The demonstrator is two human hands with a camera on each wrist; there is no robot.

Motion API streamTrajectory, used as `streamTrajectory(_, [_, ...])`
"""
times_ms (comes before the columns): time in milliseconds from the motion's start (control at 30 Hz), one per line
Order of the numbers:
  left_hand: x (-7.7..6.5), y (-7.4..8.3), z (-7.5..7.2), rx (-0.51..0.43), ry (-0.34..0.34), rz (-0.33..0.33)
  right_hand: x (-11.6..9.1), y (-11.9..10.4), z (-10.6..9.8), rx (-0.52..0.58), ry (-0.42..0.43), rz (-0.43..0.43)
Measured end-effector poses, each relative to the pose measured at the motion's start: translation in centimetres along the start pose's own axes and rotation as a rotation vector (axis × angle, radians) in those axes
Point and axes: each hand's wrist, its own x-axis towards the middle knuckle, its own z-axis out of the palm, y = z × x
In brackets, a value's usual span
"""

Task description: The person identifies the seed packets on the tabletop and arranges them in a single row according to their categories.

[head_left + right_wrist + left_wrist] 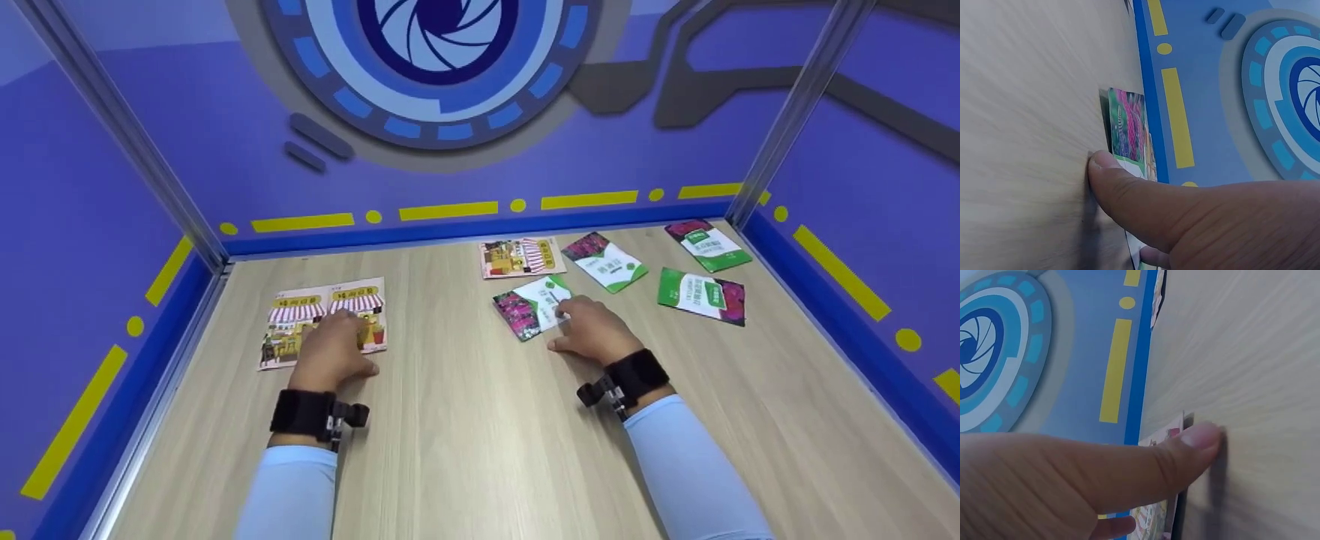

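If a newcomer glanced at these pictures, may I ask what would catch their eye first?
Probably the big round blue emblem on the back wall, at the top of the head view. Next might come the four green-and-white flower packets on the right side of the table, with the right hand at the leftmost one. Then the striped-awning shop picture at left, partly covered by the left hand.

Packets point(705, 298) left and right on table point(465, 435), wall point(420, 187) behind
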Motion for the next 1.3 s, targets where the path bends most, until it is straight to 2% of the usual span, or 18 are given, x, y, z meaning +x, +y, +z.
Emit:
streamTrajectory(233, [-0.1,0.3,0.5,0.069,0.036,-0.004,0.0,1.1,-0.5,-0.048,0.015,0.052])
streamTrajectory(400, [0.1,0.4,0.7,0.056,0.028,-0.022,-0.1,2.2,-1.3,-0.061,0.022,0.110])
streamTrajectory(533, [0.2,0.2,0.8,0.029,0.014,-0.071,-0.1,2.9,-1.9,-0.036,0.013,0.144])
streamTrajectory(667, [0.1,-0.1,0.8,0.018,0.025,-0.106,0.1,2.8,-1.9,-0.046,0.039,0.151])
streamTrajectory(867, [0.1,-0.1,0.8,0.024,0.041,-0.085,0.6,0.8,-1.4,-0.033,0.097,0.116])
streamTrajectory(1033, [0.0,0.1,0.8,0.009,0.032,-0.076,2.0,-1.8,-0.6,-0.047,0.120,-0.022])
streamTrajectory(1133, [-0.1,0.3,0.7,0.020,0.039,-0.060,3.3,-3.2,-0.4,-0.047,0.110,-0.089])
streamTrajectory(1300, [-0.1,0.5,0.9,0.026,0.051,-0.044,5.2,-5.3,-0.2,-0.030,0.039,-0.103])
